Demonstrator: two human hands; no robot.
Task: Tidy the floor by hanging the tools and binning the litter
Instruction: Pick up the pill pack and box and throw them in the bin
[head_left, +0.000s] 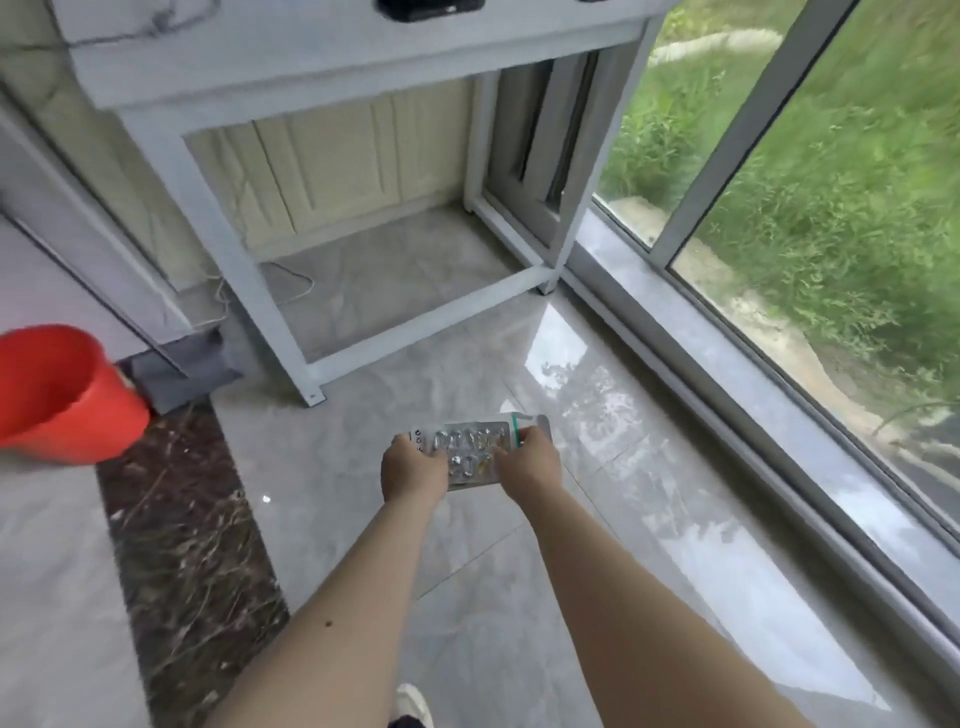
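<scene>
Both hands pinch a blister pack (470, 451) held flat between them: left hand (413, 470) on its left end, right hand (530, 460) on its right end, above the floor (467, 571).

Bright daylight enters through the window (779, 218) at three o'clock, throwing white glare on the floor tiles (582, 374); motion blur smears everything, edges bowing.

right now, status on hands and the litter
Left hand and right hand both grip the blister pack, held off the floor. Orange bin sits far left. Nothing in between.
</scene>
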